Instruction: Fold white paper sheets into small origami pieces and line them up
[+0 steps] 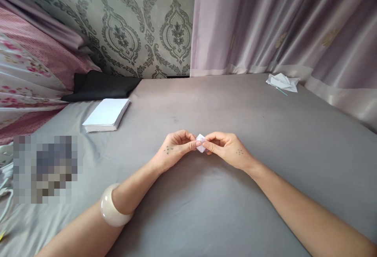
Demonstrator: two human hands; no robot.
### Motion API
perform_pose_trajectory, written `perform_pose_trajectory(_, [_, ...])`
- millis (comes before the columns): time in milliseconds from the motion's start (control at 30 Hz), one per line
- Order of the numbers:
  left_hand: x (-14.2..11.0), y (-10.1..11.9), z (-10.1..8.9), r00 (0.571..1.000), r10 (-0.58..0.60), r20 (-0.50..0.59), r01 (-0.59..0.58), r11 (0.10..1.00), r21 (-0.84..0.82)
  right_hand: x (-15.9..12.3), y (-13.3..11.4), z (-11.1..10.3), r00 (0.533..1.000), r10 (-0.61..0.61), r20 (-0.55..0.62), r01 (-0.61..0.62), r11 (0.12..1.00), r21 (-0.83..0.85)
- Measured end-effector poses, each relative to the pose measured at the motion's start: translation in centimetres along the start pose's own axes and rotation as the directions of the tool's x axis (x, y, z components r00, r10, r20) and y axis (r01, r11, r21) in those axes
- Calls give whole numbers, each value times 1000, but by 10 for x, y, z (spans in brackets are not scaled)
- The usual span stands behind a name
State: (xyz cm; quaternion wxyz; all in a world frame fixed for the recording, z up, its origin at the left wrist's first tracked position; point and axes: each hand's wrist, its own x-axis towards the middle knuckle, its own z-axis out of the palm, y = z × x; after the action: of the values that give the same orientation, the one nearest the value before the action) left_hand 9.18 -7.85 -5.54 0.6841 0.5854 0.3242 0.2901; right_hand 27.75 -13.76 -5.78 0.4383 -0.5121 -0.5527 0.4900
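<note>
We have the fingers of our left hand (pixel 178 147) and our right hand (pixel 229 148) clamped on a small, diamond-shaped piece of folded white paper (pixel 201 141), one hand at each side. It is over the middle of a grey, cloth-covered surface (pixel 212 108). Farther off, we see a thick rectangular stack of white paper (pixel 106 113) lying to the left and a loose heap of white papers (pixel 282 81) to the right.

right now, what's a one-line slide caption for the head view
Left hand and right hand pinch a small folded white paper over a gray cloth.
</note>
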Motion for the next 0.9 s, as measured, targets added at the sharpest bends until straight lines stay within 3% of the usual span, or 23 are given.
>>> perform_pose_trajectory(133, [-1, -1, 2, 994, 108, 18, -108, 994, 9, -1, 3, 2, 994, -45, -95, 42, 999, -32])
perform_pose_trajectory(367, [-3, -4, 6, 965, 229, -126, -215, 970, 112, -3, 2, 11, 973, -108, -203, 108, 994, -14])
perform_pose_trajectory(600, [-3, 3, 8, 991, 62, -117, -48, 992, 114, -2, -2, 13, 976, -11, -218, 19, 999, 38])
perform_pose_trajectory(767, [-2, 1, 7, 991, 45, -126, -34, 995, 89, -1, -3, 13, 995, 66, -73, -56, 989, 136])
perform_pose_trajectory(900, [-2, 2, 7, 996, 18, -85, -7, 992, 123, 0, -4, 13, 983, 157, -95, -137, 972, 189])
